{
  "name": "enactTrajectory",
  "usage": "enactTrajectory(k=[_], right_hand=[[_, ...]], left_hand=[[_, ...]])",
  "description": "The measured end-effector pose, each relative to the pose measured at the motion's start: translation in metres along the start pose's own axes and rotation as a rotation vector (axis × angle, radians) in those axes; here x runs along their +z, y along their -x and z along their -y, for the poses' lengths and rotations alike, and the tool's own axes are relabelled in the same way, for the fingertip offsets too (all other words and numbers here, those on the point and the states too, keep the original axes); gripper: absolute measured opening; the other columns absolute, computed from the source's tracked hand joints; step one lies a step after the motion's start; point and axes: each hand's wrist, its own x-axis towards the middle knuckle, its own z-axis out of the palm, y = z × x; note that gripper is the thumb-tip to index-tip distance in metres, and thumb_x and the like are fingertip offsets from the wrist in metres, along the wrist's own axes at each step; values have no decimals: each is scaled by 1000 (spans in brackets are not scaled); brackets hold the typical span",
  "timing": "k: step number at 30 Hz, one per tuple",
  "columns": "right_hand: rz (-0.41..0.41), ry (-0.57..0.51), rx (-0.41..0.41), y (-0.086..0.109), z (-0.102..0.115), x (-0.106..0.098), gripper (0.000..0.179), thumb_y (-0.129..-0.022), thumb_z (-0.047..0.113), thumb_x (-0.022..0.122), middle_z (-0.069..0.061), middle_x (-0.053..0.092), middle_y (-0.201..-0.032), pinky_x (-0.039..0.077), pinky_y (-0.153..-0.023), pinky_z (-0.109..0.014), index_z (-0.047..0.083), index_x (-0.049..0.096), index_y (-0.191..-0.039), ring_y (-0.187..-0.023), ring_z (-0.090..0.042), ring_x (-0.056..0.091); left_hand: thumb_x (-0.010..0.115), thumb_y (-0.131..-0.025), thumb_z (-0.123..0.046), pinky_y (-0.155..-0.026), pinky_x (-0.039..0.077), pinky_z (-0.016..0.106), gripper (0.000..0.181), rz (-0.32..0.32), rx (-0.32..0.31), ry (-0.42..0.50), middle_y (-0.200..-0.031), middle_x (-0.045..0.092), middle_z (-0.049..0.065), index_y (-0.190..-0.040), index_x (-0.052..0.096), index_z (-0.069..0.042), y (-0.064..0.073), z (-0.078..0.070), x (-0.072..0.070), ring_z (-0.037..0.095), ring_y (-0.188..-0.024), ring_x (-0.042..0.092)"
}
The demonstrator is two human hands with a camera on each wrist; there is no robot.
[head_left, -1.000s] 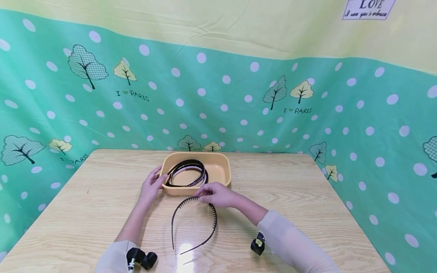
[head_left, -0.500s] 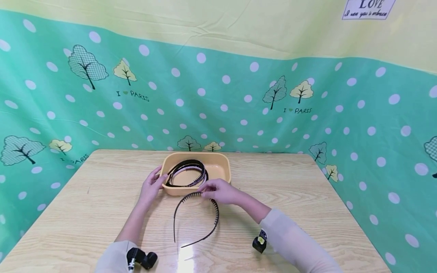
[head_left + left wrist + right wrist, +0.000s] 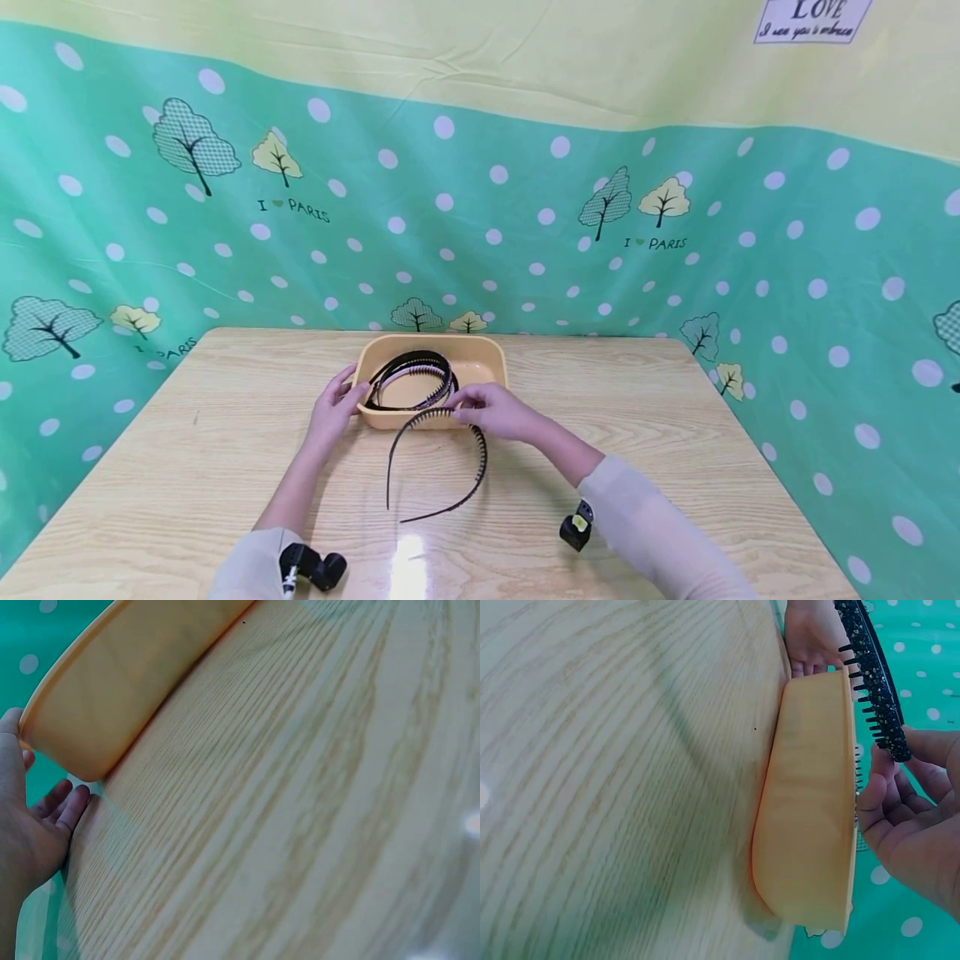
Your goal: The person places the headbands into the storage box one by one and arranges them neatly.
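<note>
A black headband (image 3: 484, 458) with comb teeth hangs from my right hand (image 3: 497, 411), pinched between thumb and fingers near the top of its arc. Its two ends point toward me above the table. In the right wrist view, small light specks dot the headband (image 3: 874, 675), which is above the box's rim. My left hand (image 3: 337, 402) holds the left end of the shallow orange-yellow box (image 3: 483, 375), thumb at the rim and fingers outside. Several headbands (image 3: 417, 360), black and pale purple, lie overlapped in the box's left part.
The box stands on a wood-grain table (image 3: 600, 400) near its back edge. A green and yellow patterned cloth (image 3: 450, 208) hangs behind and beside the table. Black wrist cameras (image 3: 313, 568) are strapped over both sleeves.
My right hand has moved forward and slightly right, carrying the headband up to the box's front rim. The left hand and the box have stayed in place.
</note>
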Motion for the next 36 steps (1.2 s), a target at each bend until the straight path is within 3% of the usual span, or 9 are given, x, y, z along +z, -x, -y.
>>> enactTrajectory(k=[13,24,30,36], right_hand=[[-92,-32,81,0,3,-14,23,-89,18,61,-1,56,-79,42,-57,-20,9,66,-110,-66,-11,48],[-181,-98,126,-4,0,-20,25,-89,14,61,1,52,-74,41,-53,-23,7,65,-112,-58,-11,45],[-243,-155,165,-6,-2,-25,23,-89,12,61,0,55,-76,41,-53,-20,8,65,-111,-61,-11,46],[-322,-191,188,-7,-3,-30,24,-89,12,60,-5,61,-84,48,-60,-27,9,65,-112,-64,-11,49]], left_hand=[[55,-93,-36,-73,51,16,59,-2,4,5,-130,50,22,-146,34,-19,0,-1,0,-1,-89,56],[54,-94,-28,-72,51,16,56,15,-41,41,-132,49,22,-145,34,-19,-3,-1,-1,2,-90,56],[55,-94,-31,-72,51,16,56,8,-21,33,-131,50,22,-145,35,-19,-1,-1,0,-3,-87,57],[56,-93,-35,-72,52,16,58,-5,12,12,-129,52,21,-145,35,-19,0,0,0,-4,-86,56]])
